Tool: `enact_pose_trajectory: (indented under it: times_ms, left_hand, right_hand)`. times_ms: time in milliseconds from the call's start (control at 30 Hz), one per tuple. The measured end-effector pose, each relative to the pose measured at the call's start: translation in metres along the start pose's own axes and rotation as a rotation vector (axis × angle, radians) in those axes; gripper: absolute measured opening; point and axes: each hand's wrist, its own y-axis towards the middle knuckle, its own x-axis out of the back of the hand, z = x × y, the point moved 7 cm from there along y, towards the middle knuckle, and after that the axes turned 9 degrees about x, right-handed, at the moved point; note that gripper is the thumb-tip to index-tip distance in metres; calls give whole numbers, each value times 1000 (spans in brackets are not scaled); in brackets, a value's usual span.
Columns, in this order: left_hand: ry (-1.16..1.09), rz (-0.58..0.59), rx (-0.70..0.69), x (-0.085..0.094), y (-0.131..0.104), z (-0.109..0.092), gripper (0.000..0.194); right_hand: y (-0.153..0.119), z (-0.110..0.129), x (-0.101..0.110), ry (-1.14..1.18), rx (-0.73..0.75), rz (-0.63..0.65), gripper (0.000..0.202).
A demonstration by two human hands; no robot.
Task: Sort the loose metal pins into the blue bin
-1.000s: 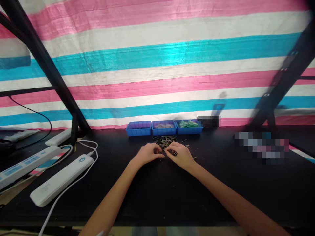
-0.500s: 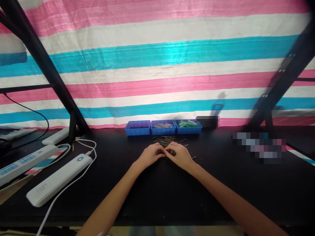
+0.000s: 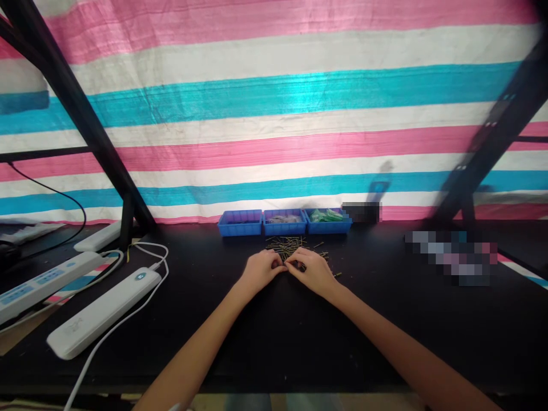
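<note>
Worktop point(image 3: 282, 337): black, stretching beneath both hands.
Left hand point(image 3: 259, 270): fingers curl in toward the thumb, tips close together; whether they grip anything is hidden.
Right hand point(image 3: 313, 270): thumb and forefinger draw close in a pinch shape, tips right beside the left hand's; I cannot make out any piece between them.
Rods point(image 3: 287, 245): thin and brass-coloured, heaped loosely on the worktop just beyond the hands and partly covered by them; a few lie apart, one beside the right wrist.
Work so far: seems mid-handling, with plenty left, judging by the many loose rods; no finished group shows.
Left bin point(image 3: 240, 230): blue, behind the rods, contents too dark to identify.
Middle bin point(image 3: 285, 229): blue, holding pale items.
Right bin point(image 3: 329, 228): blue, holding green items.
Sheet point(image 3: 274, 137): striped, hanging behind.
</note>
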Motion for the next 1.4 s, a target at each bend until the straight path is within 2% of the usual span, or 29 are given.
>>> enact_pose_trajectory:
  times_ms: [200, 500, 667, 800, 1000, 1400]
  left_hand:
    - [-80, -78, 46, 3, -2, -3, 16]
    - [-319, -162, 168, 9, -3, 1, 27]
    - [-560, -146, 174, 2, 2, 5, 27]
    - [-760, -98, 185, -7, 4, 7, 29]
    - [-832, -29, 232, -12, 3, 2, 39]
    - [-981, 34, 210, -14, 2, -5, 38]
  right_hand:
    - [0, -2, 0, -26, -23, 10, 12]
    - [0, -3, 8, -1, -52, -51, 22]
    - [0, -4, 10, 37, -87, -72, 24]
    - [-1, -10, 9, 136, -172, -105, 24]
    - [-2, -22, 4, 340, -284, -186, 27]
    - [-4, -32, 5, 470, -343, -267, 25]
